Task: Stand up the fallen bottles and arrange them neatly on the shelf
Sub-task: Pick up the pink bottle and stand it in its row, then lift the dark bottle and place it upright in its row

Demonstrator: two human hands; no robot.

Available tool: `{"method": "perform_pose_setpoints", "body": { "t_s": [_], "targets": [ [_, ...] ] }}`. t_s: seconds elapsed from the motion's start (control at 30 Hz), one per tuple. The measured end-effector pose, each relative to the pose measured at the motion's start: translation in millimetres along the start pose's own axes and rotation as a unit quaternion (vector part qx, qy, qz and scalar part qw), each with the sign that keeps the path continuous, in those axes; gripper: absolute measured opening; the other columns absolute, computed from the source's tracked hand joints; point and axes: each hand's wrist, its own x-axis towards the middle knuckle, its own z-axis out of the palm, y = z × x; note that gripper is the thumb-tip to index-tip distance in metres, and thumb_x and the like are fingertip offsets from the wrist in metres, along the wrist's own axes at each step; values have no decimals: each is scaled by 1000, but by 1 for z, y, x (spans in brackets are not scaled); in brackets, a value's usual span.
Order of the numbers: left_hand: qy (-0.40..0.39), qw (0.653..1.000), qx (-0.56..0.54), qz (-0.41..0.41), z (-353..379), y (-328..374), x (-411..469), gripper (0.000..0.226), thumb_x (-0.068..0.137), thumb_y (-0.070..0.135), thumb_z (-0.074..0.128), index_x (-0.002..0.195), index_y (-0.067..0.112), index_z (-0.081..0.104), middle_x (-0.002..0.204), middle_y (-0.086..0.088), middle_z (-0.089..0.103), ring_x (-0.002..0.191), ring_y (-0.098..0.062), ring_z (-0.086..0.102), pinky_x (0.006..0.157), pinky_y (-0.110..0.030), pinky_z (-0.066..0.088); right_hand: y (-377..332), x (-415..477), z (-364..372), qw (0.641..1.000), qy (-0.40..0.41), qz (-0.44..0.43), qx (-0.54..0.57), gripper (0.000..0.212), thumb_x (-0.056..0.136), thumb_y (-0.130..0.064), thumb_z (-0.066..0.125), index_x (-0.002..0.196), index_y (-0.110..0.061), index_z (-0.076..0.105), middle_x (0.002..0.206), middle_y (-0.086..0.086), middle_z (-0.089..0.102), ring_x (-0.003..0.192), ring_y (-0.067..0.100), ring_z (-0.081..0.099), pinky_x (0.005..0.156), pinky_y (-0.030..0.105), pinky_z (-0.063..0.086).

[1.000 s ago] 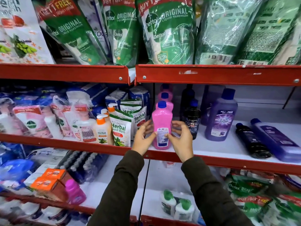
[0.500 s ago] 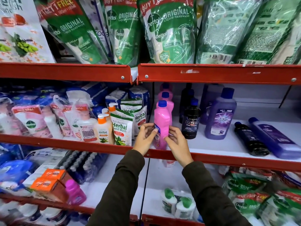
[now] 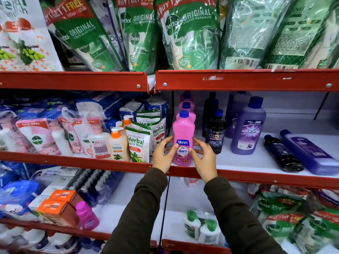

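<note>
A pink bottle (image 3: pixel 183 133) with a blue cap stands upright at the front of the middle shelf (image 3: pixel 256 177), its label facing me. My left hand (image 3: pixel 164 155) and my right hand (image 3: pixel 202 158) grip its lower part from both sides. More pink bottles line up behind it. To its right stand a black bottle (image 3: pixel 215 133) and a purple bottle (image 3: pixel 247 129), with others behind them. Further right, a black bottle (image 3: pixel 282 153) and a purple bottle (image 3: pixel 308 153) lie on their sides on the shelf.
Herbal hand wash pouches (image 3: pixel 138 143) and pump bottles (image 3: pixel 117 143) crowd the shelf just left of the pink bottle. Green refill pouches (image 3: pixel 187 33) hang over the red shelf edge above. Orange boxes (image 3: pixel 58 206) and a small pink bottle (image 3: pixel 86 216) sit on the lower shelf.
The pink bottle has been turned on the spot: its back label faced me a second ago, and now the front label does. Both hands stayed on it.
</note>
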Motion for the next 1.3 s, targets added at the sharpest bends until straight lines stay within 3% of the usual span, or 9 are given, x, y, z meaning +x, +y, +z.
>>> {"method": "perform_pose_setpoints", "body": {
  "t_s": [0.33, 0.43, 0.57, 0.73, 0.87, 1.0, 1.1, 1.17, 1.3],
  "targets": [
    [22, 1000, -8, 5, 7, 2, -5, 46, 92, 26, 64, 136, 22, 52, 122, 5, 60, 119, -17, 58, 81, -15, 49, 5, 2, -4, 1000, -16, -17, 6, 46, 97, -17, 64, 142, -19, 54, 131, 3, 54, 99, -6, 57, 69, -6, 45],
    [110, 993, 12, 31, 21, 4, -15, 43, 91, 28, 65, 132, 22, 53, 129, 1, 59, 119, -16, 58, 82, -16, 51, 9, -2, -21, 999, -15, -26, 31, 42, 99, -16, 61, 140, -22, 52, 129, -2, 55, 104, -7, 56, 77, 0, 50],
    [234, 966, 31, 104, 61, 17, -35, 29, 91, 26, 63, 119, 31, 58, 116, 4, 62, 108, -15, 61, 90, -35, 57, 18, 2, -75, 998, 23, -42, 31, 38, 96, -11, 62, 132, -22, 58, 126, 0, 61, 106, 10, 63, 84, 13, 52],
    [149, 976, 30, 158, 152, 45, -45, 23, 93, 21, 60, 115, 28, 59, 106, 1, 64, 96, -13, 61, 83, -22, 52, 33, 19, -171, 992, 80, -41, -85, 31, 94, -15, 64, 125, -15, 65, 121, 5, 63, 110, 24, 62, 92, 27, 47],
    [29, 994, 51, 91, 242, 53, -34, 28, 94, 17, 60, 121, 16, 62, 113, -6, 67, 96, -16, 63, 76, -12, 46, 50, 44, -249, 962, 85, 34, -257, 34, 96, -19, 59, 126, -6, 67, 125, 22, 69, 117, 38, 64, 98, 42, 50],
    [-78, 989, 54, -115, 323, 48, -11, 26, 94, 12, 56, 119, 4, 62, 123, -24, 65, 106, -33, 65, 95, -34, 52, 67, 71, -293, 922, 5, 129, -366, 38, 95, -9, 50, 128, 8, 58, 129, 33, 62, 122, 45, 60, 98, 43, 46],
    [-114, 967, 134, -183, 360, 41, 6, 22, 96, 24, 56, 92, 4, 64, 114, -30, 65, 112, -42, 62, 96, -43, 51, 78, 88, -306, 904, -65, 194, -375, 42, 98, -12, 49, 136, 7, 51, 141, 30, 55, 131, 41, 56, 104, 40, 44],
    [-123, 957, 144, -220, 376, 33, 18, 38, 95, 23, 57, 110, -11, 65, 125, -29, 64, 119, -40, 60, 103, -43, 47, 80, 96, -309, 900, -94, 227, -361, 44, 99, -15, 50, 140, 3, 51, 144, 26, 55, 132, 38, 56, 105, 39, 45],
    [-107, 950, 144, -254, 384, 27, 23, 41, 93, 20, 60, 125, -5, 61, 132, -22, 62, 124, -34, 59, 107, -39, 45, 84, 99, -317, 915, -86, 239, -315, 40, 98, -10, 52, 136, 4, 53, 139, 26, 59, 127, 39, 60, 98, 37, 47]
  ]
}}
